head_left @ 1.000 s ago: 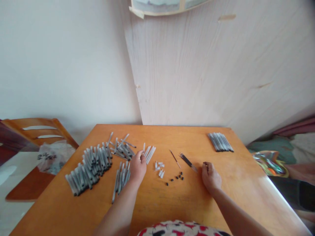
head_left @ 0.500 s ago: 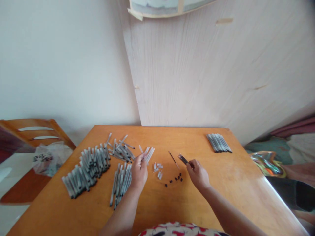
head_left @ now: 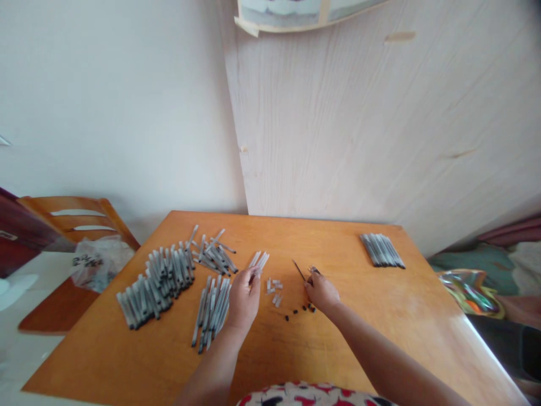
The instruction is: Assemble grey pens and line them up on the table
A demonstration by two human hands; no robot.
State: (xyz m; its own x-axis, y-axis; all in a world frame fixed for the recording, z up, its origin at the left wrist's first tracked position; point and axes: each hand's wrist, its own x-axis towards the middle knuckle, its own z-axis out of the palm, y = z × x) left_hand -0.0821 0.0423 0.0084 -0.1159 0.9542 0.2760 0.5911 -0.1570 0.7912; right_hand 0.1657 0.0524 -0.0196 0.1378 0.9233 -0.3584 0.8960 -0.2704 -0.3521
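My left hand [head_left: 245,299] is closed around a small bunch of clear pen barrels [head_left: 261,259] that stick out past its fingertips. My right hand [head_left: 323,291] is bent down at the table, its fingers pinched at the lower end of a thin dark pen refill [head_left: 298,269]. Several refill tips [head_left: 313,270] show just beyond its knuckles; whether they lie under the hand or in it, I cannot tell. Between the hands lie short clear pieces [head_left: 274,285] like pen caps. Small black plugs [head_left: 295,312] are scattered nearer me, some partly behind the right hand.
Piles of capped pens [head_left: 164,276] cover the left of the wooden table [head_left: 359,349], with another bundle [head_left: 209,316] beside my left forearm. A neat row of pens [head_left: 382,250] lies far right. A chair [head_left: 80,225] with a plastic bag [head_left: 99,262] stands left.
My right hand has moved left and down to the single refill, which was lying apart from it. The left hand keeps the barrels. The view has shifted slightly.
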